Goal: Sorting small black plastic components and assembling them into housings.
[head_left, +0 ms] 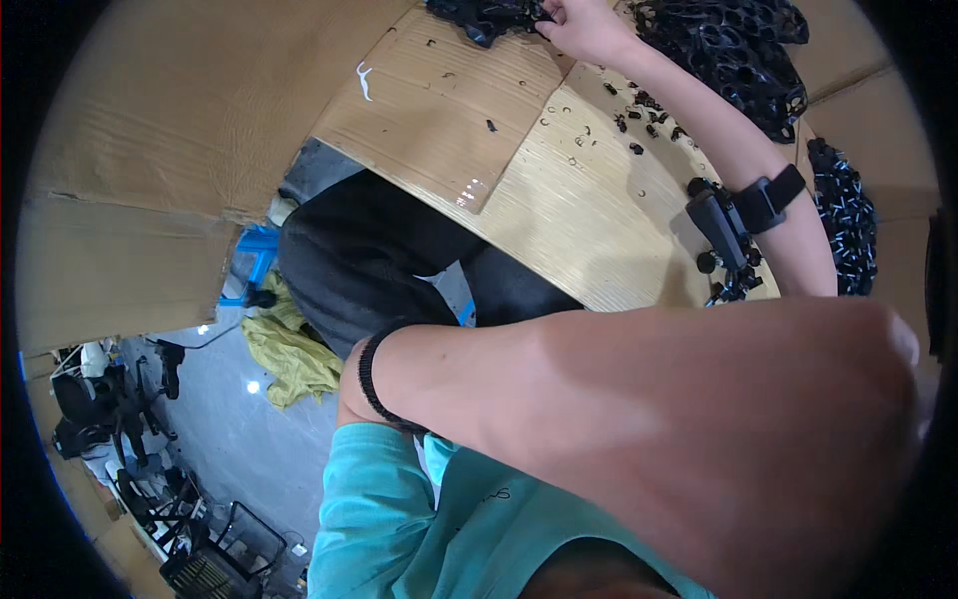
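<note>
Head view: wooden table (599, 215).
Right hand (584, 25): fingers closed on black plastic parts (494, 15).
Left hand: hidden behind thigh, grip unclear.
Right of wrist: black mesh (738, 50).

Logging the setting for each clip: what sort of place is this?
Probably a small workshop or assembly bench. A wooden table covered with cardboard holds scattered small black parts and a heap of black plastic pieces; office chairs stand on the grey floor.

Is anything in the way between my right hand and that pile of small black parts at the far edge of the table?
Nothing visible. Your right hand is already at the pile of small black parts, fingers touching it. The black netted heap lies beside your forearm, not between.
</note>
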`<action>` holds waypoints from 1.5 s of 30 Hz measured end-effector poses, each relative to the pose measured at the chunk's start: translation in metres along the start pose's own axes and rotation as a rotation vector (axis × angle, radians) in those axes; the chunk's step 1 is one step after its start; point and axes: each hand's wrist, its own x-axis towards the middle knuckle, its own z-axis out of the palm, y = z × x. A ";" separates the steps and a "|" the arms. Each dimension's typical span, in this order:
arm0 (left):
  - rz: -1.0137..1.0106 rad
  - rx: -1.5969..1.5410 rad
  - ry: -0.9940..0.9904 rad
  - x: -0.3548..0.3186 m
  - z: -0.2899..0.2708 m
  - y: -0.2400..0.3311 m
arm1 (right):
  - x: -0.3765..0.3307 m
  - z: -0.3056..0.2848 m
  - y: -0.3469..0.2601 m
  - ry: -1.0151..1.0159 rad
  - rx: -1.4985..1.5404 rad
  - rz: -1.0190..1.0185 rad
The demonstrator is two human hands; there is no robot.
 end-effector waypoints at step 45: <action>-0.359 1.561 -0.088 0.053 -0.260 -0.257 | 0.024 -0.137 -0.014 0.292 0.627 0.046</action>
